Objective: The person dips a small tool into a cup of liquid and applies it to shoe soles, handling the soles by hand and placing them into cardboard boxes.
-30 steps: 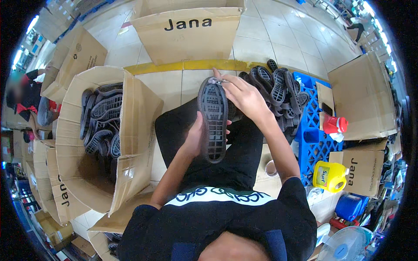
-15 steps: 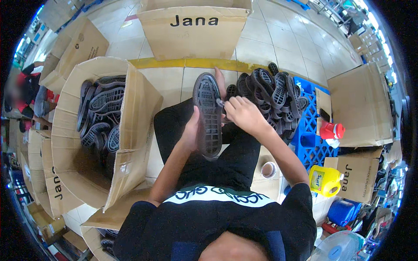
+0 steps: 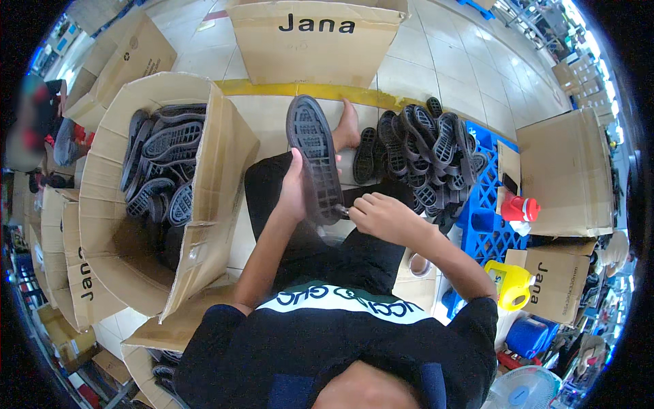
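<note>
Left hand (image 3: pixel 293 194) clasps 1 long, gridded, dark-grey rubbery sole (image 3: pixel 317 153), apparently steadying it; right hand (image 3: pixel 383 218) pinches a small silvery object (image 3: pixel 342 210).

the place was a workshop, apparently for footwear. to the left of the left hand (image 3: pixel 293 189), an open carton (image 3: pixel 225 153) held many dark, lattice-patterned shoe soles (image 3: pixel 174 143); beyond the right hand (image 3: pixel 381 218), a pile of similar soles (image 3: pixel 417 129) lay at the edge of a blue plastic pallet (image 3: pixel 484 219). ahead of both hands, a large cardboard box (image 3: pixel 313 54) stood on a tiled floor (image 3: pixel 460 58) marked with a yellow stripe (image 3: pixel 272 88). far to the left of the left hand, another person (image 3: pixel 49 119) was visible near a further box (image 3: pixel 142 58).
</note>
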`<move>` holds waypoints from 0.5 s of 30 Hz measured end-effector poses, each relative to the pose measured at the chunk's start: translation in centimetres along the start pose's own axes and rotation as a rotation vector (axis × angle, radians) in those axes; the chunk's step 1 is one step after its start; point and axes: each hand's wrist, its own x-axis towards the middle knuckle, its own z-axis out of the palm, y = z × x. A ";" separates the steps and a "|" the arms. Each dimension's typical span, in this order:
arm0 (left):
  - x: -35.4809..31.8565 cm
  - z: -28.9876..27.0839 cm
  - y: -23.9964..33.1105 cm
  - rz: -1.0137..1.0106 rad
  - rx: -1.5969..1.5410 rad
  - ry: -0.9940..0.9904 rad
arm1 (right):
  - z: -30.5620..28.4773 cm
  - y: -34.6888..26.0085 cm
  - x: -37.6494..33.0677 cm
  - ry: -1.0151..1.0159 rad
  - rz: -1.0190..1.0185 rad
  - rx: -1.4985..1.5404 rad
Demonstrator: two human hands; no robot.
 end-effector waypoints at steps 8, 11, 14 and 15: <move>-0.9 -0.7 1.0 0.015 -0.070 -0.102 | -0.7 -2.0 2.4 0.018 0.212 0.625; -1.1 -0.8 1.0 0.026 -0.091 -0.102 | -0.8 -1.0 3.7 0.218 0.412 0.753; -1.3 -0.1 1.4 0.039 -0.097 -0.140 | -1.0 -0.5 5.7 0.463 0.479 0.620; -1.6 0.4 1.5 0.058 -0.113 -0.090 | -0.9 -0.4 6.3 0.460 0.475 0.623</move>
